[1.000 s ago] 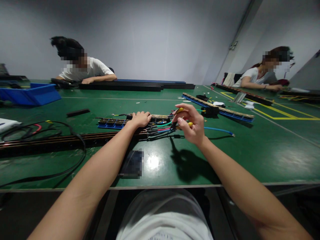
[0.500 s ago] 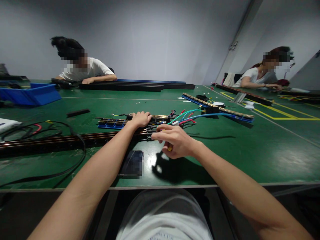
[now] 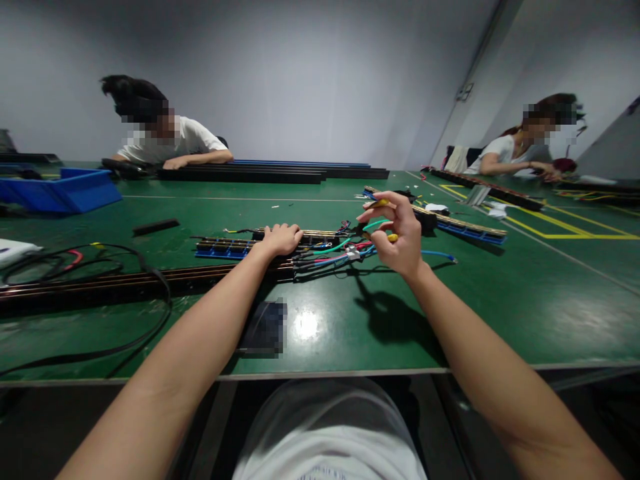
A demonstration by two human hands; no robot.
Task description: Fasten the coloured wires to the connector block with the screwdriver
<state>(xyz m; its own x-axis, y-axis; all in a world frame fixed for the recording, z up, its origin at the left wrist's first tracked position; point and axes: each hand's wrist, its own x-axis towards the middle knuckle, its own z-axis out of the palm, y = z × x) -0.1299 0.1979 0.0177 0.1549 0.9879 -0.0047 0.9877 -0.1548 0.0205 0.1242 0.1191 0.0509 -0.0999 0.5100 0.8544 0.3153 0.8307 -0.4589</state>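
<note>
My left hand lies palm down across a dark strip with brass-coloured rails, its fingers stretched out and slightly apart. Under its wrist runs a long black bar with copper-coloured rails. Green, blue and red wires come out of the bar's right end, with a white tag around them. Raised above these wires, my right hand is closed on yellow-handled pliers, whose handles stand apart. The jaws are hard to make out against the wires.
A dark phone lies near the front edge. Another blue-backed strip lies behind my right hand. At left are a black cable and a blue bin. Two co-workers sit across the table, beside black profiles and another long bar.
My right hand has moved up and to the right, away from the bar's end, with the pliers. The wires now lie lower and more bunched. My left hand has stayed put.
</note>
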